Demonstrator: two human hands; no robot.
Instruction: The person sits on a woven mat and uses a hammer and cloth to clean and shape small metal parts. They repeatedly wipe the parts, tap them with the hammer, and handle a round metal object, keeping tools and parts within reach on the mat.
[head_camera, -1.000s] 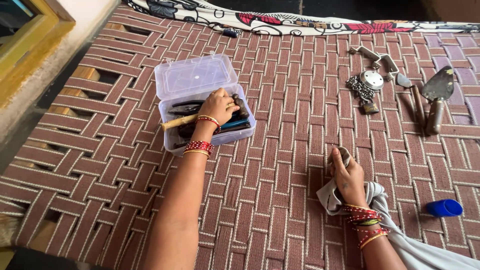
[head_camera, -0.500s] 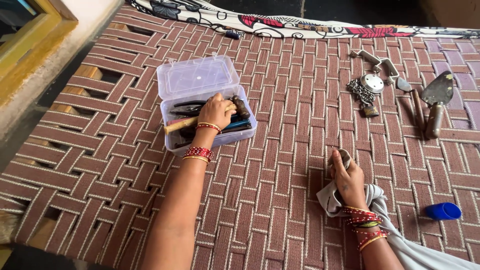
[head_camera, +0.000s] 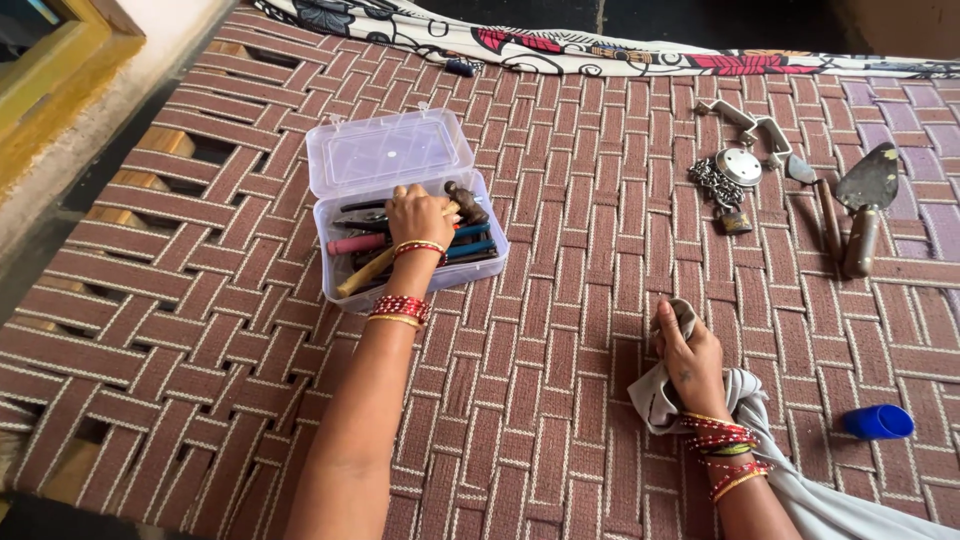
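A clear plastic box (head_camera: 330, 265) with its lid open stands on a woven brown-strap bed surface (head_camera: 560, 170). Inside lie several hand tools with pink, blue and wooden handles. My left hand (head_camera: 417, 217) reaches into the box and closes around a wooden-handled tool (head_camera: 365, 274) with a dark metal head. My right hand (head_camera: 688, 352) rests on the weave to the right, fingers closed on a bunched grey cloth (head_camera: 655, 395) that trails toward my lap.
At the far right lie a trowel (head_camera: 868, 195), another wooden-handled tool (head_camera: 822, 205), a round metal piece with a chain and padlock (head_camera: 728, 185), and a metal bracket (head_camera: 745, 122). A blue cap (head_camera: 878, 422) sits near my right wrist. A patterned cloth (head_camera: 600, 50) runs along the far edge.
My left hand has shifted slightly inside the box and tightened on the wooden-handled tool. My right hand stays on the cloth.
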